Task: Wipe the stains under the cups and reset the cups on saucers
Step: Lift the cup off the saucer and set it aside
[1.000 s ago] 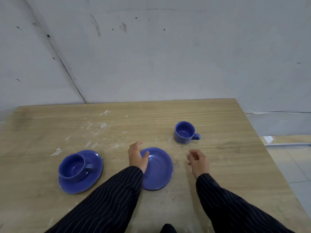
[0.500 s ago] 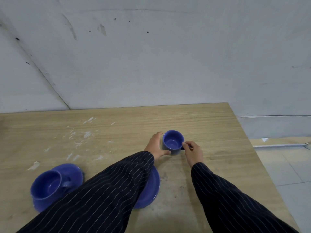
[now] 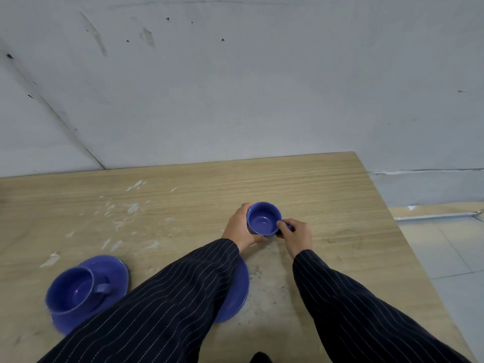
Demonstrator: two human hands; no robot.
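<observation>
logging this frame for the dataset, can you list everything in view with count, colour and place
cups: 2, blue; one held between both hands on the table's right half, one on a saucer at near left
saucers: 2, blue; one under the left cup, one near centre, bare, partly hidden by the left sleeve
table: 1, light wood, with white flecks at left and a dark speckled patch near centre
wall: grey, marked, behind
floor: pale tiles, right
left hand: on the cup's left side
right hand: at its handle
sleeves: 2, dark pinstripe

No readable text, labels or numbers anywhere.
</observation>
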